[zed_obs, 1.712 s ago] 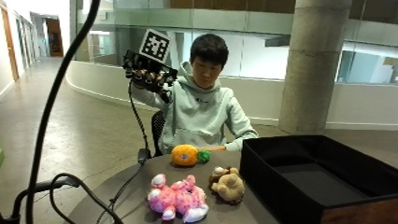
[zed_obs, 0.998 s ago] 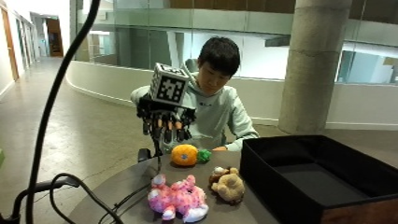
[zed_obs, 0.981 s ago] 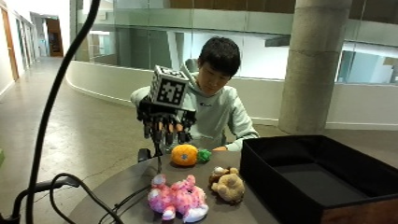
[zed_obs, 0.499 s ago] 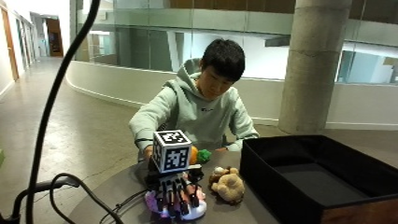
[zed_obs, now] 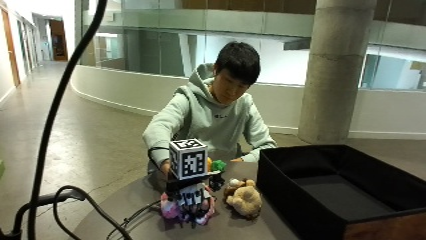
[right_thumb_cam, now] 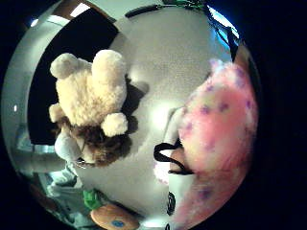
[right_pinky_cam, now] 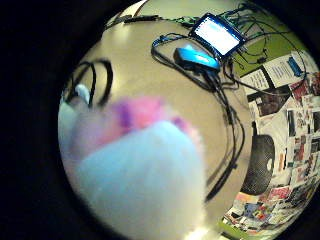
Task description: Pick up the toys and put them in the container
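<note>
In the outside view my gloved right hand (zed_obs: 192, 196) sits on top of a pink plush toy (zed_obs: 169, 210) at the round table's front, its fingers curled down around the toy. Both palm views show this pink and white plush (right_pinky_cam: 142, 165) (right_thumb_cam: 218, 129) pressed close to the palm, still lying on the table. A brown and cream teddy bear (zed_obs: 245, 199) (right_thumb_cam: 91, 103) lies just to the right of it. An orange toy with a green top (zed_obs: 214, 165) (right_thumb_cam: 112, 218) stands behind my hand, partly hidden. The black container (zed_obs: 293, 167) stands open at the right.
The grey round table (zed_obs: 126, 205) carries black cables (right_pinky_cam: 225, 110) near its left edge. A blue device (right_pinky_cam: 196, 56) and a lit screen (right_pinky_cam: 218, 34) lie beyond the cables. The person's bare hand rests behind the orange toy. A thick black cable (zed_obs: 63, 197) arcs at the left front.
My hand came down from shoulder height, past the orange toy, onto the pink plush, and its fingers have now settled around it. The toys stayed where they were.
</note>
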{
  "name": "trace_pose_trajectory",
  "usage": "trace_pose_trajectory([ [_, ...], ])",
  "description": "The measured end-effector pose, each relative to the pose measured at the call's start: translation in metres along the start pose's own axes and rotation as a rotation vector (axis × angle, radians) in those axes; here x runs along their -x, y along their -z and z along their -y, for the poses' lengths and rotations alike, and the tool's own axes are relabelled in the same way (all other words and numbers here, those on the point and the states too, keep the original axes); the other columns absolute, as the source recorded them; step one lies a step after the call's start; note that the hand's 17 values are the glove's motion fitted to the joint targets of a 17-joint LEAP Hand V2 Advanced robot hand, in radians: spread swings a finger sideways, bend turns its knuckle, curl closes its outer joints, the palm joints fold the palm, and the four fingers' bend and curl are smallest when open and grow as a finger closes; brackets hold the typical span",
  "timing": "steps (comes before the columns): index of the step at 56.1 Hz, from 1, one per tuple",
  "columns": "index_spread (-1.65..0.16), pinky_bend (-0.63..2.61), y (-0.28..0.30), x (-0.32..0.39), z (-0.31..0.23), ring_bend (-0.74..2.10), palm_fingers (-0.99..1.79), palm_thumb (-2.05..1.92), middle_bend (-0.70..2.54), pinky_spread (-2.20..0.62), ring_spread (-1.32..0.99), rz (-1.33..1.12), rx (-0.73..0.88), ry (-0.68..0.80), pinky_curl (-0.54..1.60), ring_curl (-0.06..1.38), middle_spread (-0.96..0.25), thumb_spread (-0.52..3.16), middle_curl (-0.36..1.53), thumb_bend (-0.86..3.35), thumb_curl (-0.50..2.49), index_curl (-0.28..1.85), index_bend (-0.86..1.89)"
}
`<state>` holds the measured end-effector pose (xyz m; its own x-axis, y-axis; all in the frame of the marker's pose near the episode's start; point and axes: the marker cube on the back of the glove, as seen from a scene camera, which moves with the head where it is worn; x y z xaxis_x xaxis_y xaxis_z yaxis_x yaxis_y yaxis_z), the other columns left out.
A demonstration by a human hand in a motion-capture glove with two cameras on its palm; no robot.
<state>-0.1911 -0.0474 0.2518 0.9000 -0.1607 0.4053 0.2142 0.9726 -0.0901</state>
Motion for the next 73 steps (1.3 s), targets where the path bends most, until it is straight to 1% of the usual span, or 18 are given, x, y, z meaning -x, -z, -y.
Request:
trace_pose_trajectory([
  [3,-0.25,0.66,0.003,0.002,-0.003,1.15,1.33,0.66,0.82,-0.36,-0.35,0.037,0.088,-0.019,0.38,0.53,-0.23,0.76,0.57,0.19,0.56,0.32,0.42],
  [9,-0.25,0.74,0.012,0.01,-0.017,1.25,1.31,0.66,0.92,-0.4,-0.34,0.118,0.264,-0.032,0.43,0.56,-0.23,0.61,0.62,0.16,0.62,0.39,0.54],
  [14,-0.24,0.8,0.035,0.025,-0.032,1.31,1.28,0.63,1.0,-0.41,-0.33,0.108,0.259,0.014,0.46,0.59,-0.23,0.53,0.66,0.12,0.66,0.45,0.62],
  [22,-0.22,0.87,0.1,0.056,-0.039,1.37,1.21,0.62,1.08,-0.42,-0.32,0.049,0.24,0.118,0.51,0.6,-0.22,0.45,0.71,0.1,0.72,0.53,0.71],
  [32,-0.2,0.91,0.188,0.116,-0.03,1.42,1.16,0.62,1.13,-0.42,-0.3,-0.035,0.112,0.21,0.54,0.61,-0.21,0.37,0.73,0.08,0.78,0.61,0.76],
  [40,-0.19,0.93,0.242,0.182,-0.007,1.45,1.14,0.62,1.16,-0.42,-0.29,-0.049,-0.106,0.284,0.55,0.61,-0.19,0.33,0.75,0.07,0.82,0.67,0.76],
  [52,-0.19,0.93,0.27,0.265,0.054,1.48,1.1,0.61,1.17,-0.42,-0.28,-0.018,-0.358,0.402,0.57,0.6,-0.17,0.3,0.76,0.04,0.88,0.75,0.73],
  [55,-0.19,0.92,0.269,0.289,0.057,1.49,1.07,0.59,1.16,-0.42,-0.27,0.011,-0.38,0.396,0.56,0.6,-0.17,0.31,0.76,0.03,0.89,0.76,0.69],
  [59,-0.2,0.94,0.265,0.332,0.048,1.48,1.02,0.58,1.14,-0.42,-0.27,0.103,-0.348,0.423,0.57,0.59,-0.17,0.34,0.75,0.01,0.9,0.79,0.63],
  [60,-0.2,0.98,0.263,0.338,0.049,1.46,0.89,0.58,1.1,-0.42,-0.27,0.114,-0.33,0.424,0.58,0.59,-0.18,0.38,0.75,0.0,0.9,0.78,0.54],
  [62,-0.2,1.01,0.257,0.345,0.054,1.46,0.78,0.56,1.08,-0.42,-0.28,0.116,-0.287,0.419,0.59,0.6,-0.18,0.43,0.75,-0.01,0.9,0.8,0.48],
  [63,-0.2,1.03,0.254,0.347,0.057,1.48,0.62,0.53,1.01,-0.41,-0.27,0.11,-0.264,0.415,0.59,0.6,-0.18,0.51,0.73,-0.02,0.9,0.78,0.36],
  [64,-0.2,1.05,0.252,0.349,0.06,1.49,0.73,0.55,1.05,-0.42,-0.28,0.101,-0.244,0.412,0.61,0.61,-0.18,0.49,0.75,-0.01,0.9,0.83,0.41],
  [65,-0.21,1.01,0.249,0.349,0.062,1.37,0.25,0.45,0.89,-0.39,-0.28,0.088,-0.227,0.41,0.58,0.56,-0.17,0.68,0.69,-0.06,0.85,0.75,0.26],
  [66,-0.21,1.05,0.247,0.349,0.064,1.39,0.23,0.42,0.88,-0.38,-0.27,0.073,-0.214,0.412,0.63,0.6,-0.17,0.74,0.7,-0.05,0.83,0.8,0.27],
  [67,-0.23,1.04,0.245,0.349,0.066,1.2,-0.2,0.33,0.75,-0.34,-0.26,0.055,-0.203,0.415,0.63,0.54,-0.15,0.79,0.66,-0.1,0.79,0.77,0.25],
  [69,-0.24,0.97,0.241,0.347,0.067,0.99,-0.48,0.24,0.63,-0.26,-0.23,0.019,-0.19,0.426,0.6,0.5,-0.12,0.87,0.61,-0.1,0.74,0.73,0.21],
  [73,-0.26,0.87,0.238,0.342,0.064,0.73,-0.44,0.11,0.42,-0.18,-0.2,-0.013,-0.18,0.435,0.51,0.37,-0.08,0.97,0.51,-0.08,0.65,0.59,0.13],
])
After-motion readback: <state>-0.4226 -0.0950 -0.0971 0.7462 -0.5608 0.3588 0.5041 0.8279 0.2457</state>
